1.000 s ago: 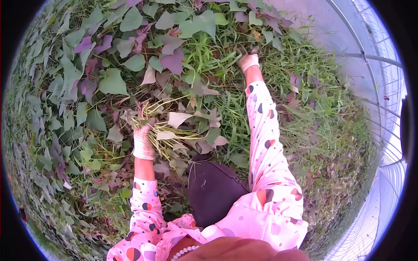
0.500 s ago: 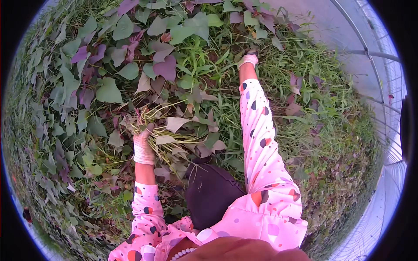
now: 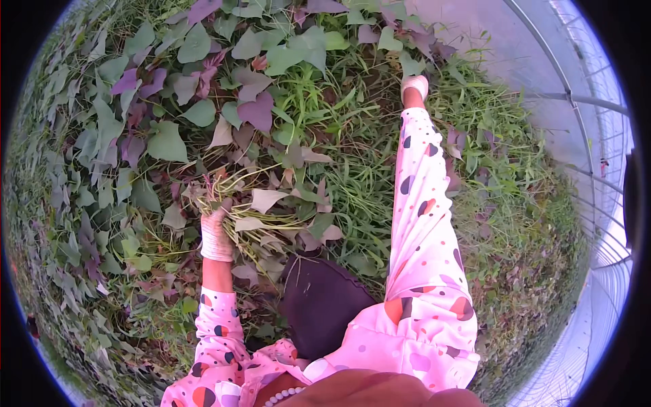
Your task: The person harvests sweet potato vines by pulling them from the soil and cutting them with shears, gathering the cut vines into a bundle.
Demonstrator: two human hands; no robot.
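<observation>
My left hand point(image 3: 216, 236), in a pale glove, is closed around a bunch of cut-looking sweet potato vine stems point(image 3: 247, 222). Their pale stem ends poke out above the fist, and limp leaves fan to the right. Far forward, my right hand point(image 3: 414, 86), also in a pale glove, reaches in beside the sweet potato leaves point(image 3: 410, 64) at the bed's far right edge. Its fingers are hidden from me, and whether it holds anything does not show.
Dense green and purple sweet potato foliage point(image 3: 166, 141) covers the left and far side. Grass point(image 3: 356, 173) grows between my arms. A plastic sheet wall point(image 3: 485, 41) with metal hoops point(image 3: 566, 85) rises on the right. My dark-clothed knee point(image 3: 325, 298) is below.
My right hand has moved right and slightly forward along the leaves, its fingers now out of sight. The left hand with the stems has shifted slightly left in view.
</observation>
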